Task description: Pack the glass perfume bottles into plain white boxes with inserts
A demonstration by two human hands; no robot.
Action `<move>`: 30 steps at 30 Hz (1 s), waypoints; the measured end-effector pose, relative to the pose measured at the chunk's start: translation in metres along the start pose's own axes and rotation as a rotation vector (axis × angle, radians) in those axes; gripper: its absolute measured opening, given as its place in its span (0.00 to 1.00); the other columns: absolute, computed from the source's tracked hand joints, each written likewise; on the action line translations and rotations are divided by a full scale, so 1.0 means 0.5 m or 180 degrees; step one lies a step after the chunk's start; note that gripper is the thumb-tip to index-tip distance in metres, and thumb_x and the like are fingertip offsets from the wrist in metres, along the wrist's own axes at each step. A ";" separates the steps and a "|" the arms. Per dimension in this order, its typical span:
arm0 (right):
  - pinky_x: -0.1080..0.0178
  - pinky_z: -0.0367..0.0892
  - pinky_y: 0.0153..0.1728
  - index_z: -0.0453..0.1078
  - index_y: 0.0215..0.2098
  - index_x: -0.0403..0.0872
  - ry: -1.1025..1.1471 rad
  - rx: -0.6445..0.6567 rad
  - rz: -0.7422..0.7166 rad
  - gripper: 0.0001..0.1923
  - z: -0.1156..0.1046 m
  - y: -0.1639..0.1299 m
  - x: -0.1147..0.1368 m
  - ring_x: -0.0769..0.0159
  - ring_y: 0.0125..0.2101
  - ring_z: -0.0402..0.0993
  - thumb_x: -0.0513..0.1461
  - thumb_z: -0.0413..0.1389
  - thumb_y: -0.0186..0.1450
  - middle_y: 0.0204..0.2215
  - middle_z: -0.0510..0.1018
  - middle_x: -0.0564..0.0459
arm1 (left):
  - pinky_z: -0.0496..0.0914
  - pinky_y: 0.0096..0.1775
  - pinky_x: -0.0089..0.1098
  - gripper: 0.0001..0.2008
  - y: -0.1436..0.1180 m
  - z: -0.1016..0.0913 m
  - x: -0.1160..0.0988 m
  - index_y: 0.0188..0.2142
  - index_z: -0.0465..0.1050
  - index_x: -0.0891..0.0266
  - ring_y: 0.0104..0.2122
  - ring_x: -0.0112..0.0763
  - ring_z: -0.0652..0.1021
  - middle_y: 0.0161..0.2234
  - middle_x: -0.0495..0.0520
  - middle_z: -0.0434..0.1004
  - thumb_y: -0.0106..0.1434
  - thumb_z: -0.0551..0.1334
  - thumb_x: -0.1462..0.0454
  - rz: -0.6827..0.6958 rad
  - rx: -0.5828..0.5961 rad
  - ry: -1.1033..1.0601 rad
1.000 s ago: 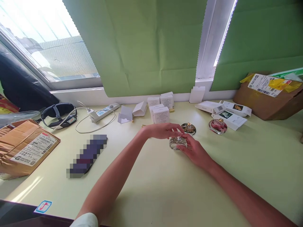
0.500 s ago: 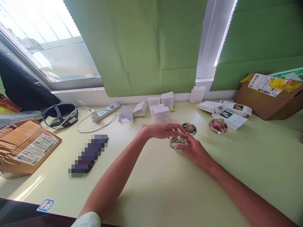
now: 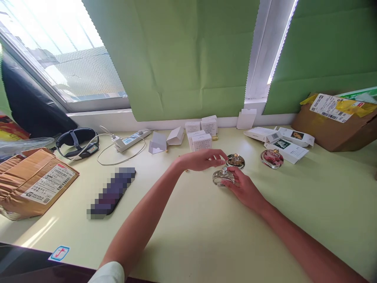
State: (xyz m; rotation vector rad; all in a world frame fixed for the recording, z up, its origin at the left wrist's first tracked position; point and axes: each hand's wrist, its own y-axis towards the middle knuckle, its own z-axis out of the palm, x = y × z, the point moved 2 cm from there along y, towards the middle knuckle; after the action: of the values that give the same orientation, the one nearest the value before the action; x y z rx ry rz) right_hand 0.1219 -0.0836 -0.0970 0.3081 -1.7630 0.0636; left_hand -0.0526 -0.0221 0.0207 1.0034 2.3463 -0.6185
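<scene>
- The right hand point(image 3: 244, 188) cups the clear glass bottle point(image 3: 223, 177), which stands on the desk point(image 3: 191, 228) just in front of the dark gold-topped bottle point(image 3: 235, 160).
- The left hand point(image 3: 203, 159) hovers above it, fingers loosely curled; whether they pinch a cap I cannot tell.
- Risk: the smooth, rounded glass could slip from the one-sided hold and roll.
- Risk: the left hand's fingers sit very near the dark bottle; a careless sweep could knock it over.
- The pink floral bottle point(image 3: 271, 158) and white boxes point(image 3: 202, 141) stand near enough to be bumped.
</scene>
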 end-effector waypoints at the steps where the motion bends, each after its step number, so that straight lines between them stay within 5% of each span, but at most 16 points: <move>1: 0.55 0.68 0.47 0.63 0.48 0.51 -0.0045 -0.0025 0.0005 0.18 -0.001 0.000 -0.001 0.57 0.47 0.75 0.49 0.56 0.64 0.45 0.78 0.50 | 0.66 0.34 0.27 0.20 -0.006 -0.010 -0.001 0.54 0.65 0.54 0.40 0.29 0.73 0.44 0.53 0.73 0.68 0.49 0.50 0.0001 -0.0149 0.0024; 6: 0.54 0.68 0.48 0.63 0.48 0.52 -0.0206 -0.0071 -0.0008 0.18 -0.003 0.001 -0.007 0.57 0.47 0.74 0.49 0.56 0.64 0.46 0.77 0.50 | 0.66 0.38 0.29 0.18 -0.029 -0.052 0.020 0.50 0.68 0.57 0.42 0.31 0.73 0.43 0.55 0.73 0.68 0.50 0.53 0.0036 -0.0636 0.0482; 12: 0.54 0.68 0.49 0.62 0.50 0.53 -0.0292 -0.0132 -0.0129 0.19 -0.003 0.000 -0.005 0.57 0.47 0.73 0.49 0.57 0.64 0.46 0.77 0.51 | 0.68 0.31 0.26 0.23 0.010 -0.003 0.112 0.53 0.64 0.57 0.41 0.33 0.72 0.51 0.57 0.68 0.59 0.61 0.57 -0.1097 0.0048 0.1017; 15: 0.54 0.68 0.49 0.61 0.50 0.53 -0.0312 -0.0159 -0.0206 0.20 -0.004 0.001 -0.005 0.58 0.47 0.73 0.49 0.57 0.63 0.46 0.77 0.51 | 0.69 0.28 0.27 0.20 0.030 0.017 0.136 0.50 0.66 0.59 0.36 0.33 0.73 0.48 0.58 0.70 0.58 0.61 0.59 -0.1209 0.0177 0.0957; 17: 0.54 0.68 0.49 0.62 0.50 0.53 -0.0299 -0.0160 -0.0177 0.20 -0.005 0.001 -0.007 0.58 0.48 0.73 0.49 0.57 0.63 0.46 0.76 0.50 | 0.70 0.32 0.29 0.18 0.032 0.013 0.127 0.51 0.67 0.59 0.38 0.34 0.73 0.47 0.58 0.70 0.61 0.58 0.58 -0.1022 0.0077 0.0913; 23: 0.53 0.67 0.51 0.61 0.51 0.53 -0.0122 -0.0070 -0.0091 0.20 -0.003 0.001 -0.006 0.58 0.49 0.73 0.49 0.57 0.64 0.49 0.76 0.49 | 0.68 0.46 0.31 0.16 0.004 -0.019 0.015 0.52 0.67 0.57 0.48 0.30 0.73 0.49 0.54 0.72 0.66 0.56 0.58 0.0613 -0.0512 -0.0201; 30: 0.52 0.66 0.51 0.62 0.51 0.53 -0.0104 -0.0037 -0.0223 0.18 -0.002 0.001 0.009 0.57 0.50 0.72 0.47 0.56 0.64 0.50 0.76 0.49 | 0.67 0.43 0.31 0.10 0.007 0.005 -0.016 0.44 0.71 0.58 0.43 0.29 0.75 0.43 0.51 0.76 0.62 0.62 0.62 0.0617 -0.0150 -0.0143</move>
State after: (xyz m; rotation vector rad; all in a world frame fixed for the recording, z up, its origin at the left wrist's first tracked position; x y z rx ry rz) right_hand 0.1221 -0.0835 -0.0921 0.3641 -1.7829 -0.0019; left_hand -0.0445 -0.0259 0.0230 1.1659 2.1816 -0.5031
